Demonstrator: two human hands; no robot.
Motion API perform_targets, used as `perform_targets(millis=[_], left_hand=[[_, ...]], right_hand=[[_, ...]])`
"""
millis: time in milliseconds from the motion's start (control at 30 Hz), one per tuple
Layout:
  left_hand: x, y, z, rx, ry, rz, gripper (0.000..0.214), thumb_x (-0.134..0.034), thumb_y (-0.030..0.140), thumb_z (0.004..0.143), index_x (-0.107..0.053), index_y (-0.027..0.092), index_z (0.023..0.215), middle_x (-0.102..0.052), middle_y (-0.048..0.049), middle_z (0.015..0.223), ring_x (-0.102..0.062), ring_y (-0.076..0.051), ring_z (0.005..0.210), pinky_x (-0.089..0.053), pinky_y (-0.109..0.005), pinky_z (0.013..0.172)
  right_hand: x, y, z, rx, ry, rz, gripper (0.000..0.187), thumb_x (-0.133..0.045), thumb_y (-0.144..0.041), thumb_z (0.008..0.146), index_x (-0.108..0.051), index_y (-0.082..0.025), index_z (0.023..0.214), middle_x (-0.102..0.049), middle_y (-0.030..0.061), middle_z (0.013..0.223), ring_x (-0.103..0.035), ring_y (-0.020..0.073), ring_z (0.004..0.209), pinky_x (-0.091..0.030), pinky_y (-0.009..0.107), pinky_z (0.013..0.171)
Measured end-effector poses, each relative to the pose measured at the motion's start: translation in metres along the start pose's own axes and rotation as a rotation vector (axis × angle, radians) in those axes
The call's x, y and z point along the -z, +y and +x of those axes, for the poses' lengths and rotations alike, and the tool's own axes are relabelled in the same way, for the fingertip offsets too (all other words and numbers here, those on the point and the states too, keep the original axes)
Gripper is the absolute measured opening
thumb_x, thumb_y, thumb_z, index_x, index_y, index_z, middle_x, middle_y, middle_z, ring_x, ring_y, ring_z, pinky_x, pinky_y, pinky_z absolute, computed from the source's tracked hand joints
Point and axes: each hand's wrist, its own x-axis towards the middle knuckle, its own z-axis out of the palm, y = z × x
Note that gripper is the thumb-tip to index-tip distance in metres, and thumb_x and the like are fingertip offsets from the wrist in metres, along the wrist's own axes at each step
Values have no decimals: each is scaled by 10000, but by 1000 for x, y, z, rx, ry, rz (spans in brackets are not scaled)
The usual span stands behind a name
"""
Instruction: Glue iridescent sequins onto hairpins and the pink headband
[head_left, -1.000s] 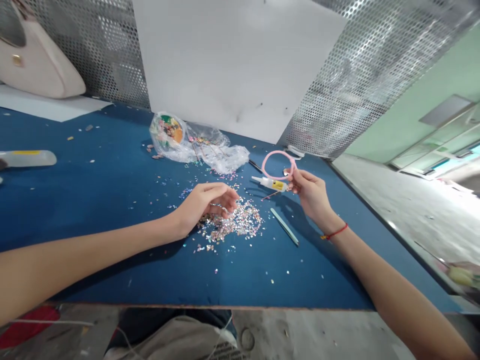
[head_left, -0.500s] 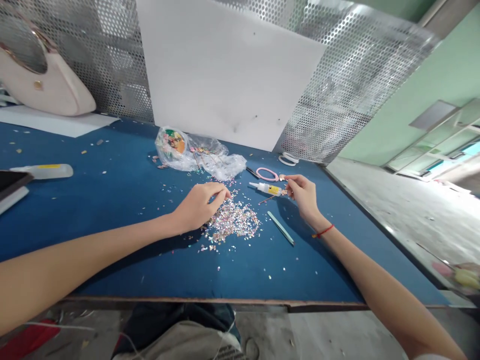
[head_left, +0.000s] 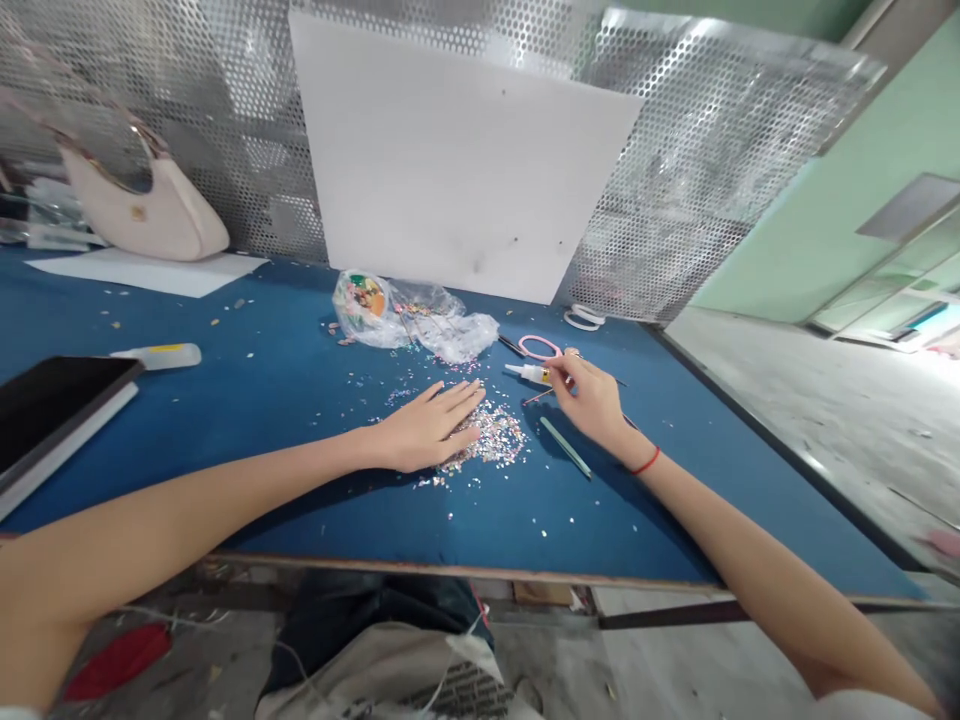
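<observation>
My left hand (head_left: 435, 428) lies palm down with its fingers spread on a pile of small shiny sequins (head_left: 499, 437), covering the pile's left part. My right hand (head_left: 591, 400) is closed, thumb and fingers around the back end of a small glue bottle (head_left: 531, 373) with a white nozzle and yellow label. The nozzle points left. Below the bottle is a thin brown stick (head_left: 538, 396). Pale green tweezers (head_left: 565, 446) rest between the two hands. Just behind the right hand is a pink oval ring (head_left: 540, 347), with a black-tipped tool (head_left: 511, 345) beside it.
Clear plastic bags (head_left: 442, 330) with colourful bits lie at the back. A white roll (head_left: 585, 317) is further right. On the left are a phone (head_left: 67, 395), a second bottle (head_left: 169, 356) and a pale handbag (head_left: 154, 215). A white board (head_left: 472, 160) stands behind.
My left hand has flattened and spread its fingers over the sequins. The right hand has shifted left onto the glue bottle. The whole view has turned slightly left.
</observation>
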Motion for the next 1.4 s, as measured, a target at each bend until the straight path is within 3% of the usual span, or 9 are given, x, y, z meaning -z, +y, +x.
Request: perform_targets(millis=[200, 500, 667, 900, 1033, 1233, 1400], left_hand=[[-2, 12, -3, -126, -60, 24, 740, -181, 596, 967, -84, 138, 1541, -92, -72, 1604, -52, -199, 1482, -26, -356, 1209], [4, 34, -8, -296, -131, 22, 625, -230, 496, 997, -91, 224, 1542, -116, 0, 1599, -56, -158, 1481, 18, -356, 1207], [6, 38, -9, -394, -153, 53, 546, -206, 421, 1014, -186, 243, 1530, -164, 34, 1591, -76, -136, 1477, 23, -318, 1206], [-1, 32, -2, -334, -113, 64, 563, -179, 401, 1015, -171, 178, 1533, -172, 8, 1591, -71, -123, 1476, -2, -288, 1208], [-3, 23, 1, -285, -89, 105, 564, -156, 401, 1016, -190, 167, 1528, -164, -5, 1594, -71, -142, 1478, -9, -324, 1209], [-1, 1, 9, -102, -75, 121, 570, -166, 420, 1006, -149, 210, 1536, -117, 0, 1602, -52, -171, 1481, -16, -380, 1205], [3, -5, 8, -76, -38, 69, 593, -152, 450, 1005, -150, 183, 1534, -114, -25, 1605, -23, -201, 1484, -2, -453, 1205]], right_hand=[[2, -4, -1, 0, -24, 3, 207, -445, -229, 917, -640, -194, 975, -703, 66, 846, -619, 175, 641, -448, 295, 646], [1, 0, 1, 13, -23, -22, 217, -425, -239, 927, -631, -182, 961, -690, 72, 822, -618, 184, 645, -441, 295, 640], [0, 1, 1, 32, -30, -28, 209, -425, -247, 932, -623, -177, 937, -683, 71, 790, -620, 188, 650, -437, 291, 636], [-2, 3, -1, 34, -40, -30, 213, -421, -245, 935, -627, -189, 938, -683, 67, 798, -614, 185, 655, -432, 290, 634], [-2, 4, -1, 37, -40, -22, 220, -420, -253, 937, -629, -186, 938, -683, 68, 800, -615, 183, 651, -431, 291, 622], [-3, 3, -1, 15, -59, -5, 205, -449, -259, 918, -641, -191, 942, -689, 62, 766, -620, 191, 636, -437, 302, 634], [-3, 3, -1, 21, -60, -3, 210, -447, -256, 915, -644, -186, 935, -700, 70, 785, -617, 189, 625, -437, 305, 627]])
